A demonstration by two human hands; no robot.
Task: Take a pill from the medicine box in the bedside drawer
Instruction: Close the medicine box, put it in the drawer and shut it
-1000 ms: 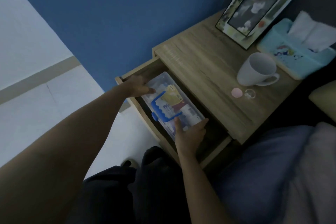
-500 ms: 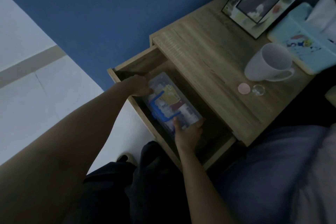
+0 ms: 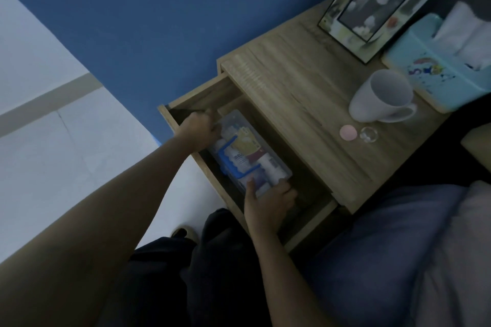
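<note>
The wooden bedside drawer (image 3: 309, 229) stands pulled open. Inside it lies the medicine box (image 3: 247, 152), a clear plastic case with a blue handle and packets showing through the lid. My left hand (image 3: 198, 131) grips the box's far end, fingers curled over its edge. At the near end my right hand (image 3: 268, 203) holds the box, thumb on the lid and fingers wrapped around the end. The pills themselves are hidden inside.
On the bedside table top (image 3: 300, 93) sit a white mug (image 3: 382, 97), a small pink disc (image 3: 348, 132), a tiny clear cap (image 3: 368, 134), a picture frame (image 3: 380, 5) and a light blue tissue box (image 3: 438, 71). A blue wall is behind; bedding lies at right.
The box has sunk lower into the drawer with both hands still on its ends. My view has shifted so the table sits further right.
</note>
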